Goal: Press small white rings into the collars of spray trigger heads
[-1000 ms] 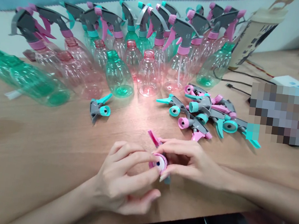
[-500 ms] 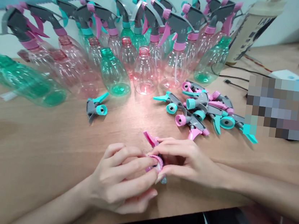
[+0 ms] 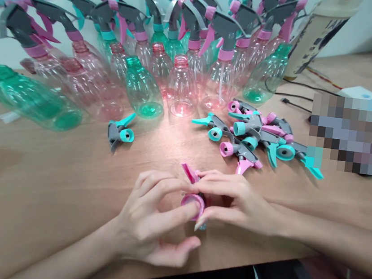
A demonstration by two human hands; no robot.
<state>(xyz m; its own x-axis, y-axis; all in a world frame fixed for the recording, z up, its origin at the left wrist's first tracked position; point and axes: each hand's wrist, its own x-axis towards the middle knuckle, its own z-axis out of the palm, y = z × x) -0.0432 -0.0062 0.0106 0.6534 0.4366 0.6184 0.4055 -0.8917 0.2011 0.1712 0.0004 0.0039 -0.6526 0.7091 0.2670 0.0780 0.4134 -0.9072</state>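
Note:
Near the table's front edge, my right hand (image 3: 236, 200) is closed round a pink and grey spray head (image 3: 188, 173), its pink collar facing up toward me. The fingers of my left hand (image 3: 152, 221) are apart; one fingertip presses into the collar's opening, and the thumb stands away from it. Part of the spray head's grey body is hidden behind my fingers. Beyond my right hand lies a pile of loose pink and turquoise spray heads (image 3: 247, 133). A single turquoise and grey spray head (image 3: 115, 134) rests further left.
Pink and green bottles (image 3: 182, 89), several with spray heads on, stand along the back of the wooden table (image 3: 49, 177). Green bottles (image 3: 35, 98) lie at the left. A tall cup (image 3: 315, 42) stands back right, near black cables (image 3: 295, 104).
My left thumb and fingers have spread apart, with one fingertip still in the pink collar. My right hand keeps its hold on the spray head. The view has shifted slightly.

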